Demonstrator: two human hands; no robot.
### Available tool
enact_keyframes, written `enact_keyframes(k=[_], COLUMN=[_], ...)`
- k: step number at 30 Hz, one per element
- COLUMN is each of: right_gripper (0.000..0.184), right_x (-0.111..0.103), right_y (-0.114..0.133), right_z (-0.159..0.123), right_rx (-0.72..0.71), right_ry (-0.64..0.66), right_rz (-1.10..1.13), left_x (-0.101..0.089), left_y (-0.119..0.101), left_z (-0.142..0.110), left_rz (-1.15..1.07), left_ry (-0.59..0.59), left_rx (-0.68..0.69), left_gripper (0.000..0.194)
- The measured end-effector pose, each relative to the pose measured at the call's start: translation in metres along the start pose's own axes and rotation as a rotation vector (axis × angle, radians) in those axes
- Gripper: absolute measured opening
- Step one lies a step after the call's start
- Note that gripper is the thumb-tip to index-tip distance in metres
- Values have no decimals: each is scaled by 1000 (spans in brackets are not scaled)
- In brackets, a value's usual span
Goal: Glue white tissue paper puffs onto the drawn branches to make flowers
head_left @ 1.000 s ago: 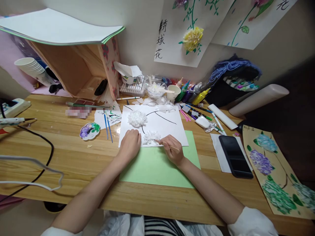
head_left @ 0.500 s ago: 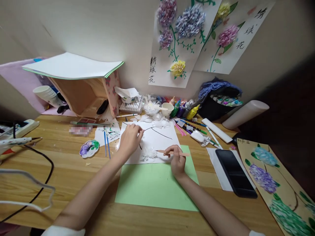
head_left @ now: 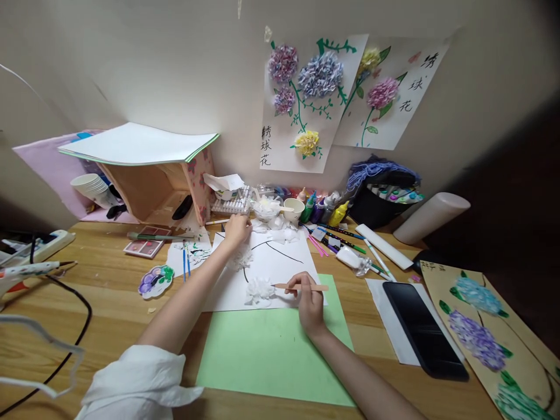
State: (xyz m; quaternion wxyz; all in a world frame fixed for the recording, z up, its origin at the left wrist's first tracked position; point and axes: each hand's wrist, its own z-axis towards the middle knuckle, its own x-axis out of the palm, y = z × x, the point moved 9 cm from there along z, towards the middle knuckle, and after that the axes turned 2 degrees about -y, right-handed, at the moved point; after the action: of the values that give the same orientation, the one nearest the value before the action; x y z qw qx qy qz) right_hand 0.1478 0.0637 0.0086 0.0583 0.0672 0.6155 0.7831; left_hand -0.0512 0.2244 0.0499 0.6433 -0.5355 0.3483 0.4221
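My left hand (head_left: 237, 231) reaches to the far edge of the white drawing paper (head_left: 286, 265), beside torn bits of white tissue paper (head_left: 275, 224). Its fingertips are hidden behind the hand, so I cannot make out what they touch. In my right hand (head_left: 310, 303) is a slim tan wooden stick (head_left: 321, 287) with a dark pointed tip, closed in the fingers. That tip points left at a ruffled white paper flower (head_left: 259, 290) near the paper's front edge. A second white ruffled cluster (head_left: 240, 258) lies under my left wrist. Black curved stems are drawn on the sheet.
A green sheet (head_left: 262, 350) lies under the white paper. Behind stand a paper cup (head_left: 294, 210) and paint bottles (head_left: 319, 209). To the left are a paint palette (head_left: 156, 282) and brushes (head_left: 186, 265); to the right, a phone (head_left: 424, 329) and flower painting (head_left: 481, 332).
My left hand has moved from over the paper's left part to its far edge, uncovering the second white cluster. The right hand still holds the stick by the front flower. The view has tilted up.
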Motion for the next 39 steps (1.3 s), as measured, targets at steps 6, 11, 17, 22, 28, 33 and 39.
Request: enact_keyframes(k=[6,11,17,22,28,33,39], right_gripper=[38,30,24,25,21,24,19], right_x=[-1,-5,-2,7,19,28,25], right_y=[2,7,13,22,40,44,57], right_z=[2,3,5,10,25,26,15], right_rx=[14,-19,-57,1,55,81,-39], right_ry=[-10,-61,-28,39,28,35,25], right_rz=[45,-6,-10,-28,55,24,-146], left_x=[-6,-16,-20,-18,-15,-22,-25], left_y=[13,26,28,1,-44,-55,-44], left_z=[1,-4,-26,-64,-107,-118,-130], left_rz=[-296,-588,-839,-955,-1033,-1020,-928], left_ry=[-8,-3,95,195,369,391,303], left_rx=[-46,-113,-167,-155,-76,6,-58], left_gripper=[14,25,39,35,28,29,36])
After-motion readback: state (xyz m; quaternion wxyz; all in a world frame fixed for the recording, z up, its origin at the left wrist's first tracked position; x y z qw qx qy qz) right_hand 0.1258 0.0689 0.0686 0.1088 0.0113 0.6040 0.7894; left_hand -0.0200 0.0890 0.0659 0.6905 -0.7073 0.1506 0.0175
